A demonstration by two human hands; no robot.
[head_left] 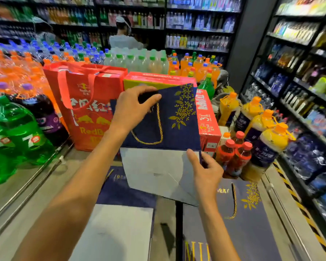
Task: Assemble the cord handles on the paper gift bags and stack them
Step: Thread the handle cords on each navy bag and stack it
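Flat bags [252,232] at 6 o'clock; left hand [132,110] pinches the held bag [179,132] at its top, right hand [207,170] grips its base.

This is a shop: the drinks section of a supermarket or beverage store. Take the red Red Bull tote bag [87,102] as the mark. Behind it, dark back shelving [196,29] runs along the far wall, packed row on row with bottles. Far to its right, more dark side shelves [294,53] hold bottled drinks, with small price tags [319,52] on the shelf edges. To its left stand massed large green soda bottles [21,136] and orange soda bottles [11,72]. To its right sit a red Red Bull carton [208,117] and yellow juice bottles [252,119]. Behind it, a person [123,38] faces the back shelving. Yellow-and-black tape [297,202] lines the floor far to its right.
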